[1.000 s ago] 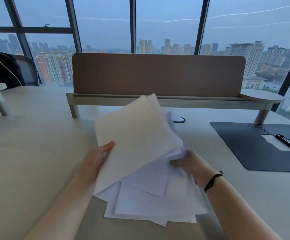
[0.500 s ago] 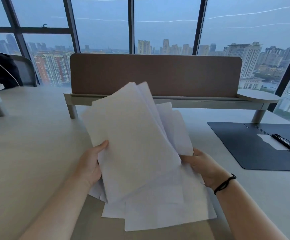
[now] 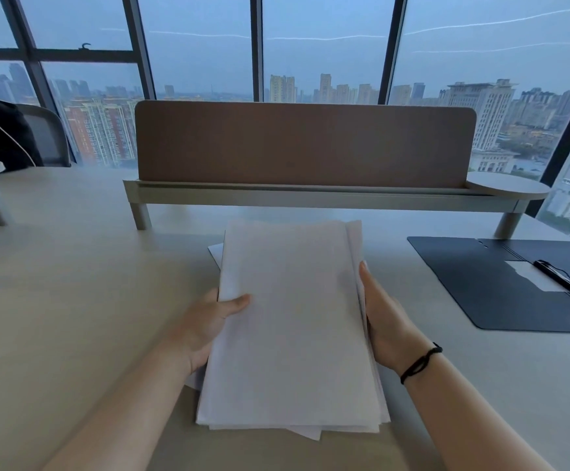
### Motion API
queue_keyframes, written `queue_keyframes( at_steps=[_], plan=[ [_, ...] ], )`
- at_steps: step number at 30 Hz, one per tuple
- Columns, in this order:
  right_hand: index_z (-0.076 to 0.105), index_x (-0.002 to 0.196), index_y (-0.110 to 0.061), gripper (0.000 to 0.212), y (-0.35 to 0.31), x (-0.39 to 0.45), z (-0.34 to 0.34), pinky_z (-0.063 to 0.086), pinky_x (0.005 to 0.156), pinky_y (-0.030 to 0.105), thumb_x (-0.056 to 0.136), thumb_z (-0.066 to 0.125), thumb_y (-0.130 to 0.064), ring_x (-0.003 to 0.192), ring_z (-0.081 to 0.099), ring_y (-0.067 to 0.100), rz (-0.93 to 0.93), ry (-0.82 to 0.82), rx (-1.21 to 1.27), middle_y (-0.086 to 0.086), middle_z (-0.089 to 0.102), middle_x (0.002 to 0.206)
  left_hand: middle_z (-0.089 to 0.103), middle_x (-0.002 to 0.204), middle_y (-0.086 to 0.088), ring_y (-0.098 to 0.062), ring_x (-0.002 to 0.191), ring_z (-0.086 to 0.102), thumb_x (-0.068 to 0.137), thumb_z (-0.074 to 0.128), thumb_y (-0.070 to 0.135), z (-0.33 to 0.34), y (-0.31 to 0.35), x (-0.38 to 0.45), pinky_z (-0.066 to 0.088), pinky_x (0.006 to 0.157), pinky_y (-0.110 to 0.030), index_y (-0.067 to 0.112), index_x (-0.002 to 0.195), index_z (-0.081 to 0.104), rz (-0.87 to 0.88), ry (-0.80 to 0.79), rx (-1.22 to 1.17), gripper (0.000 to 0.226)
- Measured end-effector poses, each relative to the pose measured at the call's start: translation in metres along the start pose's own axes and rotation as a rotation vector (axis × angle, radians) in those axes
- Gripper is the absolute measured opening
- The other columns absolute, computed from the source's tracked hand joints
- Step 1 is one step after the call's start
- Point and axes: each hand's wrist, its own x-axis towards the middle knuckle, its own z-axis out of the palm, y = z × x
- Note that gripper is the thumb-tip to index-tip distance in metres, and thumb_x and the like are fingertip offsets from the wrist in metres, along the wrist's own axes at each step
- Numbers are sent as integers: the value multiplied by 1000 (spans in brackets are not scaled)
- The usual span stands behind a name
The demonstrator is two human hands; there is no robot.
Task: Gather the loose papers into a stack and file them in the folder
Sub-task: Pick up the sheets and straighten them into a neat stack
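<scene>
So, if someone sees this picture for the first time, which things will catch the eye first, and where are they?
First the stack of white papers in the middle, held over the desk between the left hand and the right hand, with a few corners sticking out. Then the dark open folder lying flat at the right, and behind everything the brown divider panel against the city windows.

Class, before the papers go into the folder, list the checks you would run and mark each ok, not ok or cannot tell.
1. Left hand grips the papers: ok.
2. Right hand braces the opposite edge: ok.
3. Edges squared: not ok, corners poke out at the top left and bottom.
4. Folder lies open: ok.
5. Folder's clip raised: cannot tell.
</scene>
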Motion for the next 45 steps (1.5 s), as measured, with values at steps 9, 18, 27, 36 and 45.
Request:
queue_keyframes(
  at_steps=[9,18,27,36,45],
  plan=[
    [43,148,-12,58,-15,0,-12,44,108,52,96,64,-24,119,48,23,-105,317,9,7,46,148,64,129,-24,-30,89,69,91,60,-4,-20,5,16,61,66,-38,3,138,51,117,247,-183,48],
    [66,111,4,24,3,-7,7,57,60,41,92,66,-11,72,67,34,93,57,150,18,67,92,68,127,-17,-27,80,70,95,62,23,-22,7,6,58,60,-32,4,130,63,-117,238,-137,39],
    [72,106,-1,23,21,-1,20,60,87,49,94,53,0,96,74,34,-90,-130,-397,14,78,101,76,107,-17,-30,80,73,91,66,22,-21,11,0,59,67,-33,2,115,71,-181,174,-64,31],
    [68,103,7,21,10,3,-3,59,61,33,99,50,-3,68,71,31,31,33,-202,20,74,88,81,86,-4,-20,73,77,87,66,-3,-23,9,-1,57,68,-32,7,103,73,36,151,396,20],
    [72,106,1,21,9,0,-3,61,66,35,91,70,-13,77,76,31,136,-173,-211,20,78,98,76,113,-13,-33,103,73,90,66,0,-9,7,-11,60,84,-39,9,121,67,-2,-89,366,32]
  ],
)
